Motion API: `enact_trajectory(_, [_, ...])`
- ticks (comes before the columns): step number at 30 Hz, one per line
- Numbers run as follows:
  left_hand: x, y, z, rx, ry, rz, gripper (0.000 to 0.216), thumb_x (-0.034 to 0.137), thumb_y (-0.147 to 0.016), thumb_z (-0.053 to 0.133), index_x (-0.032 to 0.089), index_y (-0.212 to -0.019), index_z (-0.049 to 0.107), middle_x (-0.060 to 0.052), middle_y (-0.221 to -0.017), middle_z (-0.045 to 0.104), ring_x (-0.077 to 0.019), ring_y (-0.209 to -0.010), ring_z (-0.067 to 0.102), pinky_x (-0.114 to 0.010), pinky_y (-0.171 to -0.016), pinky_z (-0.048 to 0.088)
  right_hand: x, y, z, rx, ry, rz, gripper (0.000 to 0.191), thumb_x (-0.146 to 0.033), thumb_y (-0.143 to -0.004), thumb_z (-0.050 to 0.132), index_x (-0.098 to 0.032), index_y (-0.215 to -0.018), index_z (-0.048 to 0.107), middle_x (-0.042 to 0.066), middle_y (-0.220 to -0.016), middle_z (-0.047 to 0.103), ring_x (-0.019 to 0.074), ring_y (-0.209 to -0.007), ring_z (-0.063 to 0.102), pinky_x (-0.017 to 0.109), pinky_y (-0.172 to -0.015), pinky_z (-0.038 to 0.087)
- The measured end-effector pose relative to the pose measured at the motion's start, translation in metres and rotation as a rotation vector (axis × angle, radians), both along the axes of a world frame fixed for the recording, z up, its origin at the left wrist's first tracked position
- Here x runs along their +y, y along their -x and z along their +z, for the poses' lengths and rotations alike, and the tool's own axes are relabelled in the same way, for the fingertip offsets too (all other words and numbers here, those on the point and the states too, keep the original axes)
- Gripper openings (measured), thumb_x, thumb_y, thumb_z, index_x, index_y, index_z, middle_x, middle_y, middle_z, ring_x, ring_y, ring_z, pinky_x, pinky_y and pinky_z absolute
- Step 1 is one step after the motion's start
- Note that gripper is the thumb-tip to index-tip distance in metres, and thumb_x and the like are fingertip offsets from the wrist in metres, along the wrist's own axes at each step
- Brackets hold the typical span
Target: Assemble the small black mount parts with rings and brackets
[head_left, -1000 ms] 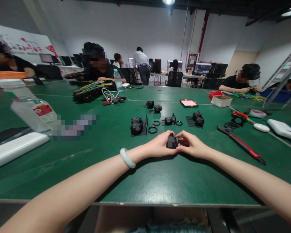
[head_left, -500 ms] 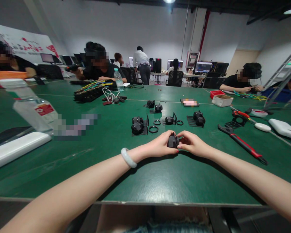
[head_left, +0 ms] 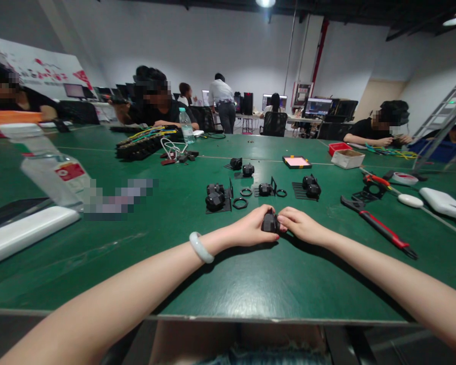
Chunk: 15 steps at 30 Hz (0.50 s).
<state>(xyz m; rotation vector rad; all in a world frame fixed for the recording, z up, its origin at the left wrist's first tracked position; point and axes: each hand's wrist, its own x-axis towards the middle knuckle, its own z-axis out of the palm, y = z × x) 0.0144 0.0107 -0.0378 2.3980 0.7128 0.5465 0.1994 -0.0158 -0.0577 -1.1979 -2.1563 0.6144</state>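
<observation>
A black cable gland [head_left: 269, 223] with faceted sides and a thin plate is held just above the green table [head_left: 235, 284]. My left hand [head_left: 254, 228], with a pale bangle on its wrist, grips the gland from the left, fingers wrapped round it. From the other side, my right hand [head_left: 303, 227] has its fingertips closed on the gland's right end; what lies under them is mostly hidden. Beyond the hands are loose black ring nuts [head_left: 240, 203], a pair of glands on a slotted bracket [head_left: 217, 198], and another gland [head_left: 265, 189] on a bracket.
Red-handled adjustable pliers [head_left: 382, 228] lie on the right, near a white mouse-like object [head_left: 410, 201]. To the left stand a clear bottle [head_left: 57, 172] and a white bar [head_left: 30, 235]. Farther back are a small box [head_left: 347, 158] and bundled cables [head_left: 148, 139]. Several people sit around.
My right hand's fingers have closed in from a looser, more open curl onto the right end of the gland. The left hand keeps its grip almost unmoved.
</observation>
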Motion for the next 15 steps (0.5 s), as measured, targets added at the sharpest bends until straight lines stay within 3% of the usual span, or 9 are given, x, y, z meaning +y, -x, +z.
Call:
enact_trajectory(8, [0.0019, -0.0004, -0.0022, -0.023, 0.022, -0.003, 0.048, 0.031, -0.061, 0.059, 0.015, -0.103, 0.040, -0.002, -0.088, 0.048, -0.0148, -0.077, 0.047, -0.025, -0.066, 0.039, 0.0003, 0.0029, 0.0005, 0.019, 0.038, -0.072, 0.040, -0.044, -0.081, 0.034, -0.015, -0.060, 0.051, 0.003, -0.069, 0.050, 0.0134, -0.072, 0.048, 0.029, -0.073, 0.037])
enact_trajectory(12, [0.0011, 0.0008, -0.0008, -0.020, 0.021, 0.007, 0.050, 0.032, -0.061, 0.059, 0.015, -0.103, 0.040, -0.002, -0.087, 0.048, -0.0150, -0.076, 0.047, -0.026, -0.066, 0.039, -0.0042, 0.0022, -0.0021, 0.274, 0.166, -0.020, 0.027, -0.041, -0.075, 0.046, -0.017, -0.085, 0.047, 0.002, -0.082, 0.050, 0.0103, -0.066, 0.050, 0.026, -0.063, 0.040])
enact_trajectory(15, [0.0005, 0.0013, 0.0003, -0.017, 0.024, 0.009, 0.050, 0.035, -0.061, 0.059, 0.015, -0.104, 0.040, -0.001, -0.085, 0.048, -0.0149, -0.075, 0.047, -0.026, -0.065, 0.039, -0.0078, 0.0019, -0.0033, 0.442, 0.218, 0.057, 0.041, -0.034, -0.066, 0.058, -0.020, -0.099, 0.038, 0.004, -0.097, 0.046, 0.0072, -0.063, 0.049, 0.022, -0.057, 0.041])
